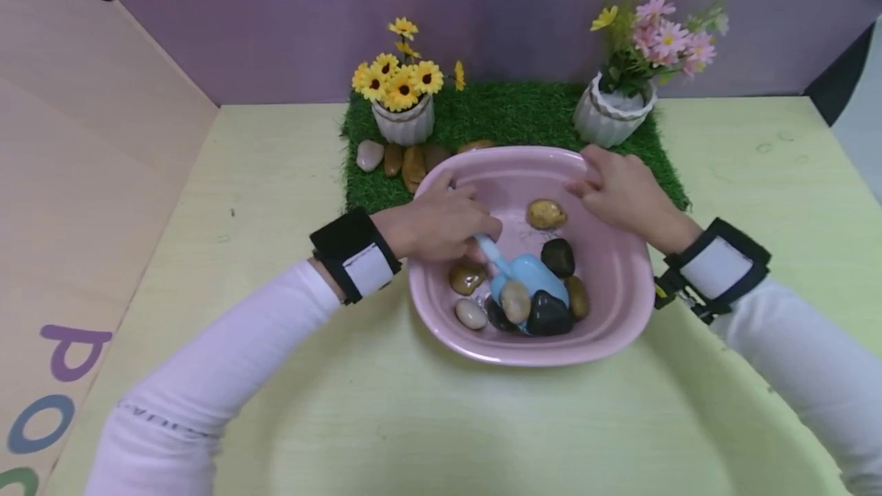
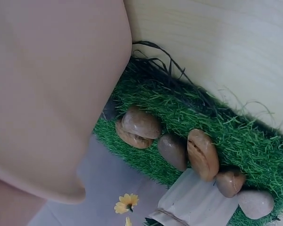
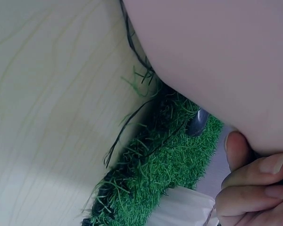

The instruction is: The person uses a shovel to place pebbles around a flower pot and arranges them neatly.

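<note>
Pink tub [image 1: 620,285] with a blue scoop [image 1: 543,275] inside

The left hand [image 1: 451,222] reaches over the tub's left edge, its fingers curled around the scoop's handle. The right hand [image 1: 623,190] pinches the tub's back right corner, fingers bent at the rim. Both wrists wear black straps [image 1: 344,232], with white sleeves [image 1: 220,362] behind them.

Eight stones [image 1: 547,214] show in the tub. Most are bunched by its front edge, and a tan one and a big black one lie against the scoop.

The tub is over the middle of the surface [image 1: 269,243], hiding part of the grass mat's [image 1: 517,109] front edge. I cannot tell if it sits flat. The mat lies along the surface's back edge. Yellow flowers [image 1: 402,86] stand in a white pot [image 1: 405,125] near the mat's back left corner, with a row of smooth pebbles [image 1: 413,167] in front. Pink flowers [image 1: 668,38] stand in another white pot [image 1: 606,119] near its back right corner.
</note>
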`<state>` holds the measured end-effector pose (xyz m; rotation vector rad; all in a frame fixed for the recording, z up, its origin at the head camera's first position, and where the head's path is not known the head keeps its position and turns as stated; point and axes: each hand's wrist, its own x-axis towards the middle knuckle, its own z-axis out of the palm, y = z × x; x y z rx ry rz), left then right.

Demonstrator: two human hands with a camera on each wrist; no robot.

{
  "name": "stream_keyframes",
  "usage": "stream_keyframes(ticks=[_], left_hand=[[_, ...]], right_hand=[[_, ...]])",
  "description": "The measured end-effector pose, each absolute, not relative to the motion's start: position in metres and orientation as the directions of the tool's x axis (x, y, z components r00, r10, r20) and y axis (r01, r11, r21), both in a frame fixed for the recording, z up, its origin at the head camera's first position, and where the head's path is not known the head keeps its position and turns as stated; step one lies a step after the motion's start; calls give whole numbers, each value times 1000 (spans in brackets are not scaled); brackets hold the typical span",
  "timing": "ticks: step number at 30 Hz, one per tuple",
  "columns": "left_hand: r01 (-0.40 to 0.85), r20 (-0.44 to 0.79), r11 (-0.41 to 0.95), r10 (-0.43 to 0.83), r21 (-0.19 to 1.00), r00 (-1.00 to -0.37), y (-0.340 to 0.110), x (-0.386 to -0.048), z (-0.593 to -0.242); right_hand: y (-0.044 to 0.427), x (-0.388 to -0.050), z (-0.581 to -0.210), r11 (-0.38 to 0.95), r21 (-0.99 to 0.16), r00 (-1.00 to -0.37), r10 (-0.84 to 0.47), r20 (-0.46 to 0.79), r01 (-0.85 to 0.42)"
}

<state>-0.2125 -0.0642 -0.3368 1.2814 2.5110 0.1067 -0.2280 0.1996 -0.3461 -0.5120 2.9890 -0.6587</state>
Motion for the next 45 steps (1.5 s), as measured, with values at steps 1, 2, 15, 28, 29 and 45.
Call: stream_keyframes(ticks=[1, 2, 15, 28, 29, 45], left_hand=[[773, -250, 598, 797, 211, -549, -64, -212, -336], [770, -251, 601, 796, 214, -551, -64, -212, -336], [748, -187, 601, 799, 281, -571, -69, -209, -335], [746, -102, 594, 798, 302, -594, -78, -214, -320], [745, -97, 598, 795, 296, -599, -79, -215, -319], [709, -5, 666, 730, 235, -684, -96, -222, -311]], right_hand=[[200, -228, -346, 856, -414, -945, -326, 33, -310], [200, -228, -346, 856, -413, -945, -325, 34, -310], [199, -228, -348, 865, -394, -947, -316, 52, -310], [199, -228, -347, 864, -393, -945, -323, 51, -316], [199, -228, -347, 864, -393, -945, -322, 51, -316], [200, -228, -346, 865, -394, -946, -320, 49, -312]])
